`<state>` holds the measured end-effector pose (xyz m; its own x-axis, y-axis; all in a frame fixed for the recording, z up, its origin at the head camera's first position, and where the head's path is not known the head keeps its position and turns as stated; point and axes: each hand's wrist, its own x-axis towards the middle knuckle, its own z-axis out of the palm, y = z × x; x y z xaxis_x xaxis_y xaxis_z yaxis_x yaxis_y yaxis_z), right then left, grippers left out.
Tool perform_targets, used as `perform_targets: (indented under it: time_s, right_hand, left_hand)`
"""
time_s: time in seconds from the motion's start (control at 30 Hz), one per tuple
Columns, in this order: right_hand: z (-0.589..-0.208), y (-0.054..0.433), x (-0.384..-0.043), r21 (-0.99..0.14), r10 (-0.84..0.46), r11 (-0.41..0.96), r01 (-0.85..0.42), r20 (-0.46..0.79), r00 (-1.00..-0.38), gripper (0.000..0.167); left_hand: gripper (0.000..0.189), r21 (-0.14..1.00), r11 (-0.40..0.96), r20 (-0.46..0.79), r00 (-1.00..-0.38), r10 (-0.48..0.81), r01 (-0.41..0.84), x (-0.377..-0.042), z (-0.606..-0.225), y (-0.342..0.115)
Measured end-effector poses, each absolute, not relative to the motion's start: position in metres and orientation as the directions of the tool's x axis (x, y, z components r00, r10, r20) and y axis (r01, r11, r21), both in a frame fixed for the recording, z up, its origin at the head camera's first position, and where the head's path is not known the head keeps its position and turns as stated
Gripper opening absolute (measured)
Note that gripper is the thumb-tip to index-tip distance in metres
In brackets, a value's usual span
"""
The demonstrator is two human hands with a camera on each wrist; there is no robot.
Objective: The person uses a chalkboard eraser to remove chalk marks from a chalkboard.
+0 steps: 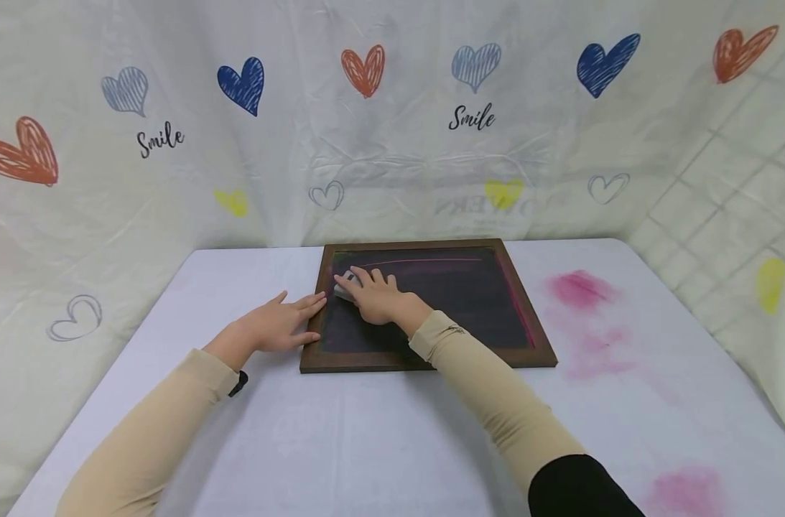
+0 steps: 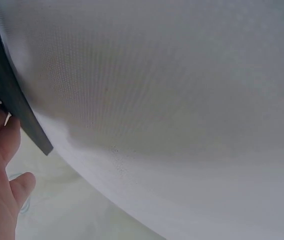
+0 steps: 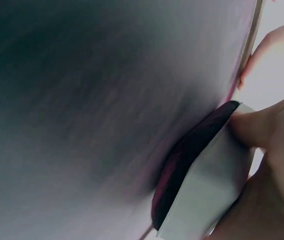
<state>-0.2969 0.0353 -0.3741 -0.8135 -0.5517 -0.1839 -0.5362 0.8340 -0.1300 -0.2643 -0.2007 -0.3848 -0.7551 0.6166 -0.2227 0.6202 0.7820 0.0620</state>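
Observation:
A chalkboard [image 1: 457,309] with a brown wooden frame [image 1: 424,361] lies on the white-covered table. My right hand [image 1: 382,300] grips a chalkboard eraser [image 1: 342,291] near the left side of the writing surface. In the right wrist view, the eraser [image 3: 207,187] has a light grey back and a dark felt pad with pink dust, and the felt faces the board. My left hand [image 1: 276,324] rests with extended fingers against the left frame edge. The left wrist view has its fingertips at the dark frame side [image 2: 14,95], thumb apart.
A thin pink chalk line [image 1: 424,260] runs along the board's top, and pink residue [image 1: 520,309] lines its right side. Pink powder smudges [image 1: 581,289] mark the tablecloth at the right. Behind the table hangs a white curtain [image 1: 405,143] printed with hearts.

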Motion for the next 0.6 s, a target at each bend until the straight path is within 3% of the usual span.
perform_targets:
  time_s: [0.23, 0.6]
  right_hand:
    - [-0.38, 0.076, -0.32, -0.146, -0.453, 0.891, -0.43, -0.222, -0.863, 0.064]
    - [-0.368, 0.174, -0.317, -0.203, -0.337, 0.933, -0.296, -0.214, -0.917, 0.063]
  left_hand:
    - [0.078, 0.057, 0.783, -0.222, -0.757, 0.615, 0.62, -0.265, -0.385, -0.203]
    - [0.077, 0.055, 0.774, -0.214, -0.749, 0.627, 0.631, -0.264, -0.386, -0.204]
